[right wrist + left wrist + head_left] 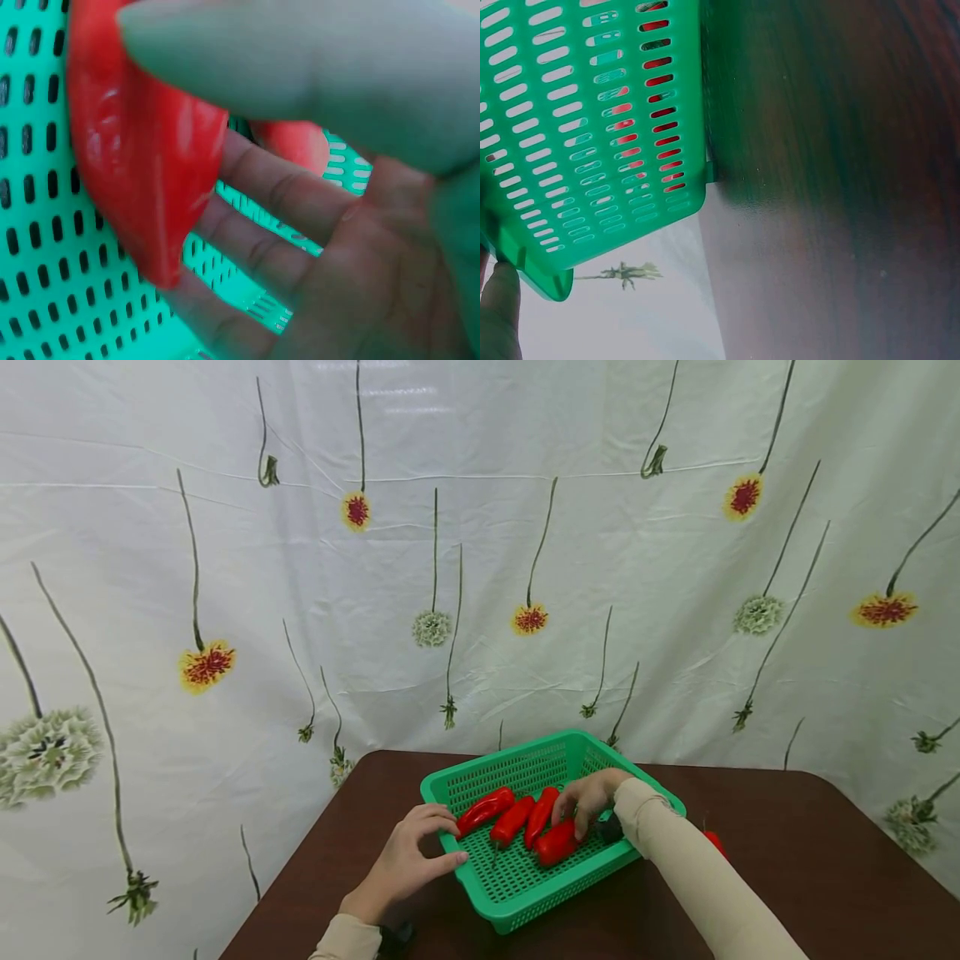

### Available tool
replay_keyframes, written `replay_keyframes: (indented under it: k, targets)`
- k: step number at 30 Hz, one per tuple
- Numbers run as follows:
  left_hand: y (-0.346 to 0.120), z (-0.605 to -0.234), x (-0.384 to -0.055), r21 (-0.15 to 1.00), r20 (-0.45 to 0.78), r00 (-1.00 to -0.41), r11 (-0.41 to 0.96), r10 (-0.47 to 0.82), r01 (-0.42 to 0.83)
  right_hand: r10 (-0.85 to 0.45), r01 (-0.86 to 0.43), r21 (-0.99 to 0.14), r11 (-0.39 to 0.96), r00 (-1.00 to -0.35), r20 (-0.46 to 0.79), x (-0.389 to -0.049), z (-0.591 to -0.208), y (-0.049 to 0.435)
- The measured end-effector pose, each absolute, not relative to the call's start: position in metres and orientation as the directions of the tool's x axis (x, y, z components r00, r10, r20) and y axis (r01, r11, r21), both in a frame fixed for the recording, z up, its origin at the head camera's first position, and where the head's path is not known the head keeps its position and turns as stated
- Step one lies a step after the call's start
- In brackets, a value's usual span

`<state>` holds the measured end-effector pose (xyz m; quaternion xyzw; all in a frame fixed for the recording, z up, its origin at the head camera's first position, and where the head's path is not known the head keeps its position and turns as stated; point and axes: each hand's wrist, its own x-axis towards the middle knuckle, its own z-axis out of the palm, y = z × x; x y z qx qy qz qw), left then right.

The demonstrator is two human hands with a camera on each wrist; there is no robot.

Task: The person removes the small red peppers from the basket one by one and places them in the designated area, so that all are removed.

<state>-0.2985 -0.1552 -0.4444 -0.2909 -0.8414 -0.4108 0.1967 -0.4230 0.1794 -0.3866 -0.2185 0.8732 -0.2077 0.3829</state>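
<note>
A green plastic basket (517,906) with slotted walls sits at an angle on the dark table. Several long red peppers lie in it, among them one pepper (486,810) by the left wall. My left hand (408,856) grips the basket's left rim, its fingers hooked over the edge. Inside the basket, my right hand (592,795) holds a thick red pepper (142,150) near the basket floor, thumb on one side and fingers on the other. The right wrist view shows that pepper's tapered end pointing down. Part of another pepper (296,142) shows behind the fingers.
The dark wooden table (795,835) extends to both sides of the basket. Right of the basket, a bit of something red (715,842) shows past my right sleeve. A white curtain (480,660) printed with flowers hangs behind the table.
</note>
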Motion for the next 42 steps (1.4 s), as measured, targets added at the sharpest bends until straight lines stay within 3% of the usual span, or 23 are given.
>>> replay_keyframes:
  k: [17,34,42]
  targets:
    - [-0.155,-0.443,-0.297,0.585,0.562,-0.756,0.485,0.336,0.65,-0.533,-0.309,-0.436,0.845,-0.546,-0.646,-0.42,-0.39,0.168]
    - [-0.156,-0.443,-0.298,0.587,0.563,-0.758,0.486,0.329,0.647,-0.547,-0.358,-0.414,0.837,-0.516,-0.659,-0.419,-0.391,0.164]
    - [-0.155,-0.444,-0.298,0.583,0.568,-0.755,0.487,0.329,0.651,-0.571,-0.367,-0.44,0.819,-0.461,-0.679,-0.422,-0.394,0.164]
